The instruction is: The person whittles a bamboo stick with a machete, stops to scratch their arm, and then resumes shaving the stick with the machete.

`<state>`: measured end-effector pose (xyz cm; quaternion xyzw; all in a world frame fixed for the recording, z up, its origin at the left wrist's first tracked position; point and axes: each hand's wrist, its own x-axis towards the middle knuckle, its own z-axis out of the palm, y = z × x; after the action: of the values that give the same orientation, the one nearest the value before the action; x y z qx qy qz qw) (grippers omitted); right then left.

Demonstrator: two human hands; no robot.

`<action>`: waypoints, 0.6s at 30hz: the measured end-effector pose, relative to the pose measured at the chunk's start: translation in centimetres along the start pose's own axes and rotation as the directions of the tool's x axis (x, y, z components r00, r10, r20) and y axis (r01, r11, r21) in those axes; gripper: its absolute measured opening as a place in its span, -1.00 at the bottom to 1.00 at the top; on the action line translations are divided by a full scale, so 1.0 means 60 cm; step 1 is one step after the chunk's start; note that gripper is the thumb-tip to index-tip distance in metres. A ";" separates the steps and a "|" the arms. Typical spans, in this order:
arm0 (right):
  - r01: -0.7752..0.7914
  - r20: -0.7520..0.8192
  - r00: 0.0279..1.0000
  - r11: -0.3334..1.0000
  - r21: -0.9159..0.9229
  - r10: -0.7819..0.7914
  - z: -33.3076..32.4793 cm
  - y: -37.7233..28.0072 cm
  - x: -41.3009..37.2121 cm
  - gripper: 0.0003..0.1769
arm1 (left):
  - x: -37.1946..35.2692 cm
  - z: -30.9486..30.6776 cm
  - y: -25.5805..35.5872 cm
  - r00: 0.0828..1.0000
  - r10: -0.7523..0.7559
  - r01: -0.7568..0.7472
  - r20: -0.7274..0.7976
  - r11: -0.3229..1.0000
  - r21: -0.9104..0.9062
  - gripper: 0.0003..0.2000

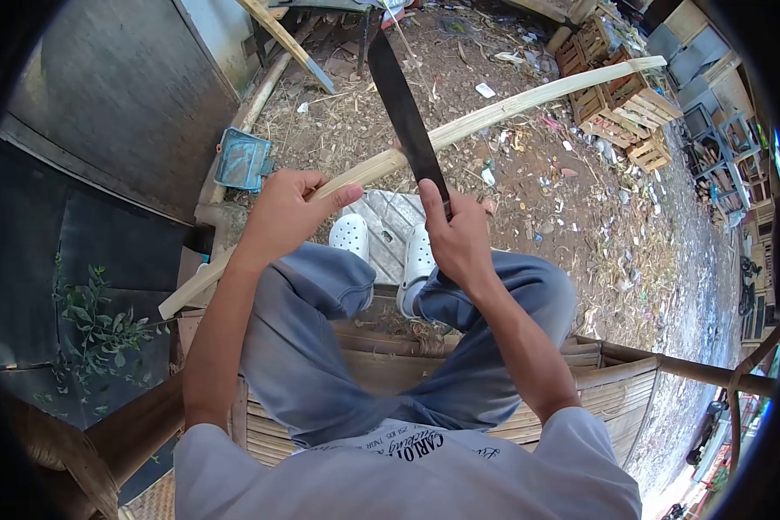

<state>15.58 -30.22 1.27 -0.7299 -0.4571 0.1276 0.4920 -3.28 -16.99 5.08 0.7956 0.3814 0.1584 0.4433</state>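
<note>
A long pale bamboo strip point(511, 106) runs slantwise across the view, from beside my left knee up to the far right. My left hand point(290, 212) is wrapped round it, with the thumb lying along the strip. In my right hand point(459, 238) is the handle of a machete point(404, 104), its dark blade pointing up and away. The blade crosses the strip just right of a node, overlapping it in this view. My fingers cover most of the machete's handle.
I sit on a bamboo slat bench point(615, 390), feet in white clogs point(349, 236) on a wooden board point(388, 217). A blue dustpan point(243, 159) lies at the left by a wall. Wooden crates point(628, 113) stand far right. Shavings and litter cover the ground; a leafy plant point(100, 325) grows left.
</note>
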 end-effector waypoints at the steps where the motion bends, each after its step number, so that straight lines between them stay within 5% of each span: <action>1: -0.124 -0.047 0.990 0.984 0.126 0.131 -0.015 0.000 0.022 -0.45 | 0.002 -0.004 0.000 1.000 -0.002 0.002 0.002 1.000 0.009 -0.49; 3: -0.352 -0.081 0.909 0.857 0.375 0.408 -0.046 0.009 0.052 -0.44 | 0.002 -0.009 0.001 0.986 -0.118 0.136 0.118 0.978 -0.156 -0.51; 9: -0.278 -0.020 0.959 0.955 0.106 0.281 -0.008 -0.001 0.018 -0.45 | 0.011 -0.019 -0.002 0.978 -0.128 0.159 0.165 0.969 -0.188 -0.49; 10: -0.299 -0.054 0.950 0.945 0.133 0.308 -0.015 0.023 0.038 -0.45 | 0.008 -0.021 -0.003 0.982 -0.117 0.141 0.149 0.976 -0.163 -0.50; 12: -0.323 -0.008 0.927 0.813 0.485 0.374 -0.029 0.010 0.054 -0.52 | 0.017 -0.016 -0.006 0.984 -0.107 0.127 0.146 0.982 -0.142 -0.50; 16: -0.353 0.041 0.917 0.757 0.549 0.398 -0.033 -0.016 0.036 -0.53 | 0.057 -0.040 0.038 0.989 0.002 0.028 0.151 0.979 -0.200 -0.47; 18: -0.241 0.012 0.946 0.680 0.692 0.323 -0.034 -0.023 0.032 -0.59 | 0.078 -0.050 0.075 0.995 0.070 -0.052 0.071 0.974 -0.221 -0.55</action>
<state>17.18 -29.79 3.93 -0.5636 -0.2314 0.3206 0.7253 0.15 -13.15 10.08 0.7588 0.3193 0.1817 0.5378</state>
